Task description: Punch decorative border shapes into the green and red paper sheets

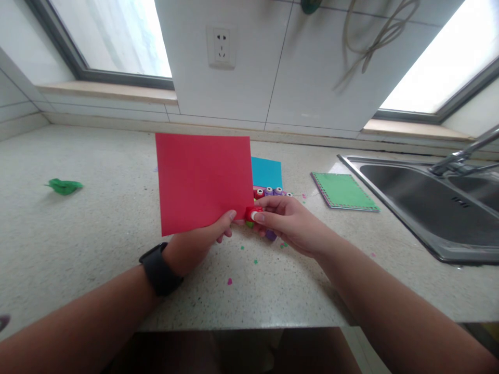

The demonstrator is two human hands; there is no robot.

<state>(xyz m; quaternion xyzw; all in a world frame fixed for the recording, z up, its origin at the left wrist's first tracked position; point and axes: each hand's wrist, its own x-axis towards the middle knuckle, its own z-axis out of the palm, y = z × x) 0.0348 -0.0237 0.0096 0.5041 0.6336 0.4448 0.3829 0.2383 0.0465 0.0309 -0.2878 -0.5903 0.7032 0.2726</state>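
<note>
A red sheet of paper (205, 182) is raised above the counter, its lower edge pinched by my left hand (216, 228), thumb on top. My right hand (286, 221) grips a small red punch (253, 213) with a white button, which sits at the sheet's lower right corner. Whether the paper is inside the punch's slot, I cannot tell. Behind and below my right hand lie several small punches, among them a purple one (278, 192), partly hidden by the hand. A blue sheet (267, 172) lies behind them.
Green cards (345, 190) with a punched border lie by the sink (405, 197) on the right. A crumpled green piece (65, 186) rests at the far left of the counter (105, 208). Small punched bits, one a pink shape (230, 281), are scattered near the front.
</note>
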